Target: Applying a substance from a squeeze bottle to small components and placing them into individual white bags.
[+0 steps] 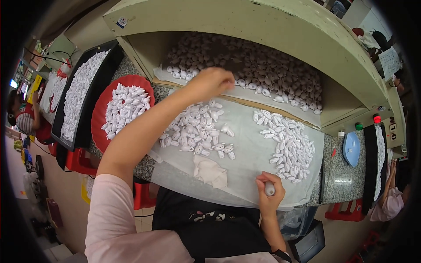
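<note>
Head view: R hand (272, 200) holds one grey-white pc (269, 189), long axis approx. fore-aft; white pile (290, 148) lies just beyond, fwd & slightly R, nearer this hand. L hand (212, 83) at cabinet (263, 27) mouth nr front-row pcs (258, 89), fingers curled, blurred; can't tell if holding.

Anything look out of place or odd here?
A small red piece lies alone on the granite counter, left of the blue dish; its colour is unlike the white pieces. Nothing else stands out.
</note>
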`<state>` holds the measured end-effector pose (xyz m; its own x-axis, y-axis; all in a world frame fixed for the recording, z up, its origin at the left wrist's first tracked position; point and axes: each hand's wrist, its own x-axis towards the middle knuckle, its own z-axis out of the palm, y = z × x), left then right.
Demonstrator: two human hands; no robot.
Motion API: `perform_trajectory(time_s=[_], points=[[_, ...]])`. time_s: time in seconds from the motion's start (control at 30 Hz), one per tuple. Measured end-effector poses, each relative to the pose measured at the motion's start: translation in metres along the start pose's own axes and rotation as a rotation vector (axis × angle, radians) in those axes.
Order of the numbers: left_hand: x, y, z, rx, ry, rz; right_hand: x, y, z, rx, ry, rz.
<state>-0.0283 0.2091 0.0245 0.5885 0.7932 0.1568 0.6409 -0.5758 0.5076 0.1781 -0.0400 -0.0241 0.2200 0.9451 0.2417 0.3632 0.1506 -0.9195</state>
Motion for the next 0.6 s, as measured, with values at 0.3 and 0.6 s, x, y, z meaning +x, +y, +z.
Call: perform_trajectory(time_s=[0.3,0.6], points=[[0.055,-0.058,0.040,0.862,0.451,0.070,0.001,0.000,0.004,-0.022,0.011,0.007],[-0.014,0.040,0.011,-0.684,0.175,-0.153,-0.004,0.002,0.002,-0.005,0.099,0.004]])
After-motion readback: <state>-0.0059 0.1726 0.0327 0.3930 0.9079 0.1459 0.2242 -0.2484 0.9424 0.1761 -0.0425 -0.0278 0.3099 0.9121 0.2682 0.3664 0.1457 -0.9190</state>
